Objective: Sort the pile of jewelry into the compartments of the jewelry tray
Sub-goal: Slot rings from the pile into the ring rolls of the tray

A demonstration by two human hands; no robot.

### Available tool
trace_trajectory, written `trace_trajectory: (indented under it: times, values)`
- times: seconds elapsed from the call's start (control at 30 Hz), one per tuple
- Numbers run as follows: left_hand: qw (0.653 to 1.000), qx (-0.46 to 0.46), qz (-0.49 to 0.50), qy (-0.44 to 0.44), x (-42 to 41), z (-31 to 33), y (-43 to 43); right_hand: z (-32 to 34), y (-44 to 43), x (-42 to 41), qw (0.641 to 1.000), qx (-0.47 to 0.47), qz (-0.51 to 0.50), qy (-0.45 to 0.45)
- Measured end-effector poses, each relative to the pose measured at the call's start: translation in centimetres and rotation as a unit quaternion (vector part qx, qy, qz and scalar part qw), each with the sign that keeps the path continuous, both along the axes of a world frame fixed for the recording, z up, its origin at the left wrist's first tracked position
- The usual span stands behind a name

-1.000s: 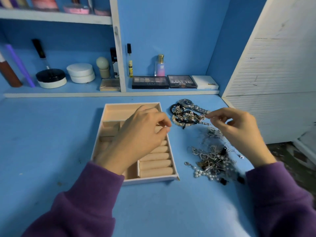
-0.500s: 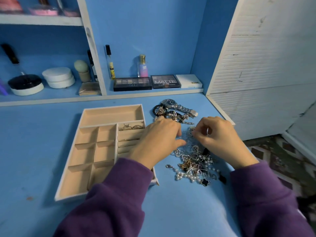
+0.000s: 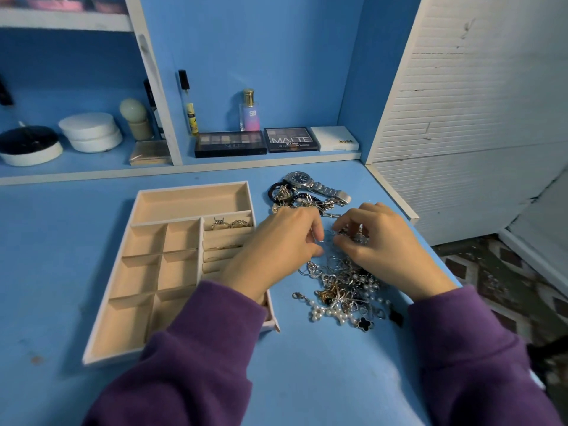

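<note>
Our hands work close together at centre frame. To their left, the jewelry tray (image 3: 190,202) holds a few rings (image 3: 229,224). Our left hand (image 3: 276,244) pinches at the upper edge of the jewelry pile (image 3: 344,287), and our right hand (image 3: 384,244) pinches a small piece there too. We should tease one item free slowly, steadying the tangle.

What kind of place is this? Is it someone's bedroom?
Probably a dressing table at home: makeup palettes and a perfume bottle sit on the blue shelf, and a jewelry tray lies beside a pile of jewelry.
</note>
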State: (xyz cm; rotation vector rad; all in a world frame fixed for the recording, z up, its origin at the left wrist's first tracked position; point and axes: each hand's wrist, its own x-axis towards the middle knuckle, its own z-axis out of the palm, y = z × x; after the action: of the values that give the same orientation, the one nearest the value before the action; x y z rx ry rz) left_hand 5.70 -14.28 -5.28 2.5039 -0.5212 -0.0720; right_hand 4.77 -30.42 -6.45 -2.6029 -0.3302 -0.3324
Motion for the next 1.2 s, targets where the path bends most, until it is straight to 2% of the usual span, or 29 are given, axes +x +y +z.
trace_trajectory:
  times: [0.27, 0.53, 0.97, 1.2]
  values:
    - [0.997, -0.035, 0.053, -0.045, 0.3, 0.2, 0.9, 0.7, -0.4, -0.7, 0.999, -0.011, 0.031, 0.033]
    - [0.998, -0.023, 0.038, -0.046, 0.2, 0.2, 0.8, 0.7, -0.3, -0.8, 0.995, -0.042, 0.054, 0.068]
    - [0.997, -0.026, 0.041, -0.058, 0.3, 0.0, 0.9, 0.1, 0.7, -0.4, 0.998, -0.02, 0.062, 0.027]
    - [0.996, -0.035, 0.049, -0.061, 0.3, 0.2, 0.8, 0.2, 0.3, -0.3, 0.998, 0.049, 0.033, -0.003]
